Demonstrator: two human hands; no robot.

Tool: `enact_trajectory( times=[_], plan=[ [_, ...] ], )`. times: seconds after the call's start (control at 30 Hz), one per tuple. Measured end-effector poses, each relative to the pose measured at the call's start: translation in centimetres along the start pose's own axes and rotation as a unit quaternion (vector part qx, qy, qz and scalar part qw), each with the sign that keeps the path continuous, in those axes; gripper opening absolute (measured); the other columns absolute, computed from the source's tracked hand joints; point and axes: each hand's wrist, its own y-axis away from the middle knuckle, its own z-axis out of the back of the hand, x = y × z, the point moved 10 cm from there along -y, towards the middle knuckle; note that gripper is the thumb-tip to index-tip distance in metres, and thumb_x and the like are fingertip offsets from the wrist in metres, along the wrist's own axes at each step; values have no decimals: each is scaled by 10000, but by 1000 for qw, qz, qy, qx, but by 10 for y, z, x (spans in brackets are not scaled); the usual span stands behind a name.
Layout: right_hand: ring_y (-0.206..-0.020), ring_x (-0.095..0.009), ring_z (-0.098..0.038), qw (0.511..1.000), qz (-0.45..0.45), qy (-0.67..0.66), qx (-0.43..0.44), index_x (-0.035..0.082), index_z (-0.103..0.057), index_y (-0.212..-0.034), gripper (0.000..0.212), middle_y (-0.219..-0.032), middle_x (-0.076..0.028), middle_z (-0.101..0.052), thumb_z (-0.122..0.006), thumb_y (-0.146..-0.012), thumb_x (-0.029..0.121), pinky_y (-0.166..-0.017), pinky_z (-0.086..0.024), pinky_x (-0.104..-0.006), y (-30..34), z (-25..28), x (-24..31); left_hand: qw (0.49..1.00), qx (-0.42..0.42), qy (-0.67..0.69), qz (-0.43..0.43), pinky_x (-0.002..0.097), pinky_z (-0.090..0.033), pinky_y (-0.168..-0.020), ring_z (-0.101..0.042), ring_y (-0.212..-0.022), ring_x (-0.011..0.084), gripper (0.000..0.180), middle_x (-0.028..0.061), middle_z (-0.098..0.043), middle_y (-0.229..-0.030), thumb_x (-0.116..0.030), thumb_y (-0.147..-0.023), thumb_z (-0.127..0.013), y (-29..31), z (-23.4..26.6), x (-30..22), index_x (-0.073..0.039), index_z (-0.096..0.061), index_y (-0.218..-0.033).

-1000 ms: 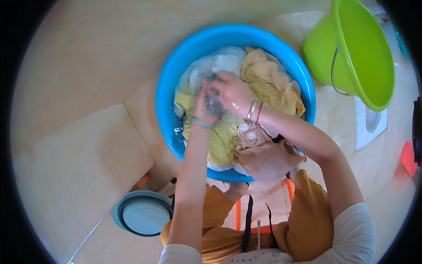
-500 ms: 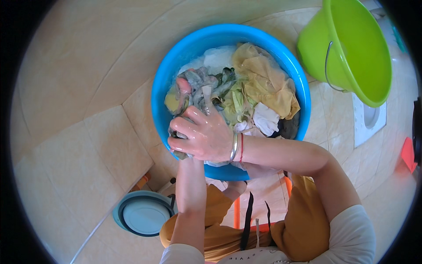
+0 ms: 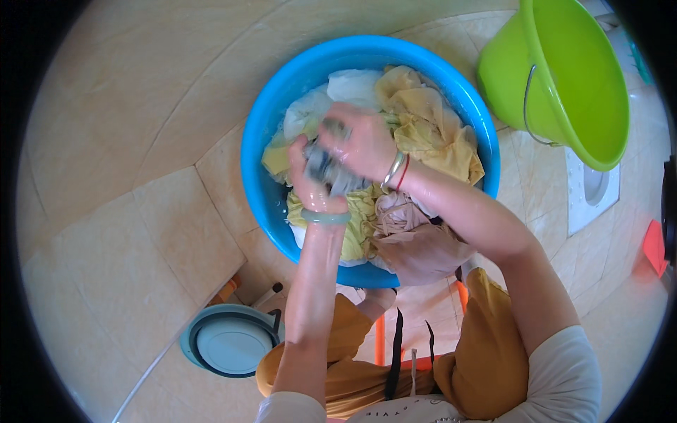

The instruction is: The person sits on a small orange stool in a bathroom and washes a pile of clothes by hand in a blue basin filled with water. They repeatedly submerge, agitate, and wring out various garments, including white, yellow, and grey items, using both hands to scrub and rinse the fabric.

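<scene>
both hands (image 3: 338, 162) fisted tight round wet grey cloth (image 3: 326, 169) over blue basin (image 3: 268, 134), wrists bent

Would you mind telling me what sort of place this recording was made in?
Probably a tiled washroom or laundry corner in a home. Both hands, left hand and right hand, grip wet cloth in a blue basin on a beige tiled floor, with a green bucket beside it.

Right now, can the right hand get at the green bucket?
Probably not at once: the right hand is clamped with the left hand on a grey cloth in the blue basin. The green bucket stands unobstructed beyond the rim.
</scene>
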Motion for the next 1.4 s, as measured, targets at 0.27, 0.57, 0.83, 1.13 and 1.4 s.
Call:
enact_trajectory(
  times=[0.27, 0.57, 0.83, 1.13, 1.4],
  plan=[
    [-946, -301, -556, 972, 81, 205, 82, 111, -624, -1056, 324, -986, -94, -580, -631, -828, 340, -742, -505, -405, 0, 1, -67, 975, -22, -221, -27, 333, -369, -998, -476, -1173, 184, 349, 45, -518, -1282, -245, -943, -553, -27, 51, -12, -90, -543, -1255],
    [-934, -312, -605, 846, -14, 365, 388, 114, -604, -1107, 302, -992, -165, -625, -583, -817, 195, -755, -526, -430, 47, -83, -143, 928, -60, -365, 41, 304, -331, -1041, -423, -1242, 172, 491, 45, -446, -1389, -325, -961, -532, -64, 92, 40, -129, -427, -1399],
    [-870, -276, -572, 986, 64, 121, 92, 167, -673, -831, 134, -869, -44, -605, -598, -730, 120, -705, -497, -365, 18, -26, -20, 978, 65, -105, 166, 350, -452, -920, -546, -1080, 203, 433, 63, -571, -1211, -394, -951, -515, -54, 50, 47, -95, -518, -1265],
    [-1010, -198, -472, 956, 250, 82, 127, 210, -608, -755, 109, -982, 33, -527, -631, -651, 235, -694, -407, -396, 61, -20, 125, 990, 48, -100, 87, 341, -485, -866, -598, -944, 184, 373, 63, -622, -1050, -366, -952, -513, 9, -46, -14, -84, -550, -1193],
    [-770, -176, -506, 970, 233, 60, 14, 205, -595, -731, 179, -833, 25, -530, -719, -618, 269, -568, -398, -333, 30, 5, 117, 994, 67, -61, 65, 344, -484, -869, -597, -956, 181, 376, 62, -619, -1065, -357, -955, -501, 9, -41, -14, -75, -539, -1201]
  ],
)
